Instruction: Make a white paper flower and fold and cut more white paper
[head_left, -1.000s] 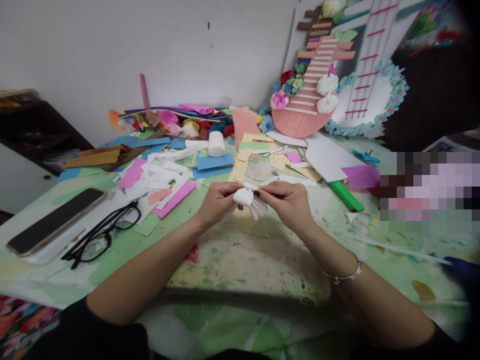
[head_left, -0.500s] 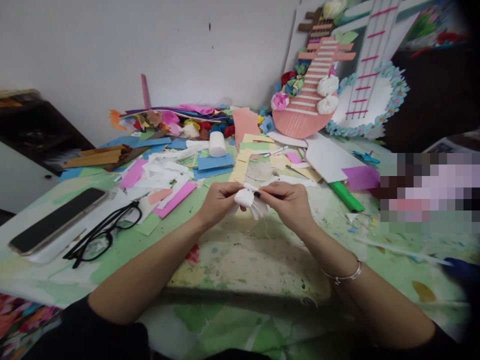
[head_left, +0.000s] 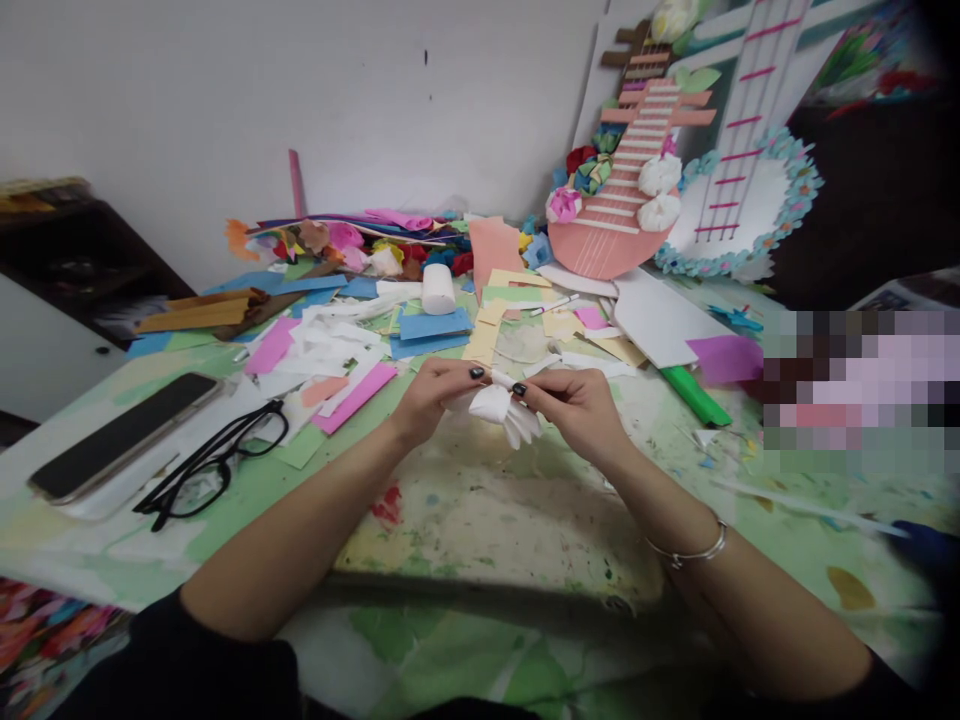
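Both hands meet over the middle of the table around a white paper flower [head_left: 493, 405], its rounded folds hanging down and fanning out below the fingers. My left hand [head_left: 437, 398] pinches it from the left, the dark thumbnail showing at its upper edge. From the other side my right hand [head_left: 581, 408] grips the gathered top between thumb and fingers. Part of the flower is hidden behind the fingertips. Beyond the hands lie yellow paper strips [head_left: 482, 335] and folded blue paper [head_left: 431, 325].
Black glasses [head_left: 217, 465] and a phone [head_left: 124, 437] lie at the left. White paper scraps [head_left: 330, 345] and a white roll [head_left: 438, 289] are farther back. A pink paper guitar [head_left: 611, 245] leans at the wall. A green roll [head_left: 696, 397] lies right; a blurred person is beyond.
My left thumb has come up over the upper edge of the flower, and its nail now shows. The flower has turned slightly, with its lower folds more spread. The view has shifted a little.
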